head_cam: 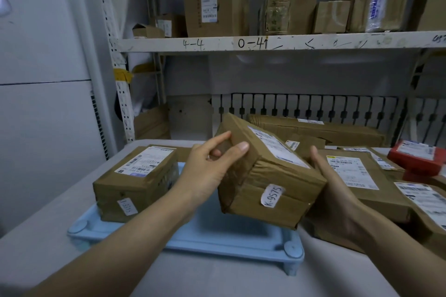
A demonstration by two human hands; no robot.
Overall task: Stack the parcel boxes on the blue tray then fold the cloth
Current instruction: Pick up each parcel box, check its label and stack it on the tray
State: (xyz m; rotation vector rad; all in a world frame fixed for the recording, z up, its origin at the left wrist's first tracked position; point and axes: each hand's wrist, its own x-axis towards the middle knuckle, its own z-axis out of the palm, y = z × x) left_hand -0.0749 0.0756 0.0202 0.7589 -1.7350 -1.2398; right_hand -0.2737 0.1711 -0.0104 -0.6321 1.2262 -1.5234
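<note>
**Parcel box held tilted over the tray's free half**

Head view: parcel box [270, 173], taped cardboard, is clamped between both hands. Left hand [207, 171] curls over its upper left corner; right hand [337, 198] cradles the right side from below. It looks stiff, moderately light, tape possibly slick; opposite faces grip best. Below the left hand, the blue tray [217, 236] has room beside a seated box [135, 181]; parcels [357, 176] crowd behind the right hand.

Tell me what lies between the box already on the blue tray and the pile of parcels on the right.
In the head view, the held box, gripped by the left hand and right hand, hangs tilted over the blue tray, between the tray box and the parcel pile.
</note>
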